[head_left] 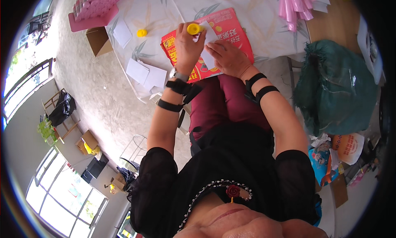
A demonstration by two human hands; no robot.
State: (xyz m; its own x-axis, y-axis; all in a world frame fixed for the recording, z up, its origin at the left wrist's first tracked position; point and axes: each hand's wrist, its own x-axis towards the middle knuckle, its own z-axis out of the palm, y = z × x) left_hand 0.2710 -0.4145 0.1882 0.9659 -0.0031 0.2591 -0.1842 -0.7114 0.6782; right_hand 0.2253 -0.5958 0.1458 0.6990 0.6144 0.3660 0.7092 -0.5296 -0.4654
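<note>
My left hand is closed around a glue stick, whose round yellow end faces up. A narrow strip of white paper lies below it on a red printed sheet. On that paper rest the fingers of my right hand, lying fairly flat and holding it down. Off to the left, a small yellow cap sits on the tablecloth. What the lower end of the glue stick touches is hidden by my left hand.
White paper pieces lie at the table's near left edge, another farther back. A pink tray of pink rolled pieces stands far left. Pink ribbon-like strips lie at the far right. A large green sack is right of the table.
</note>
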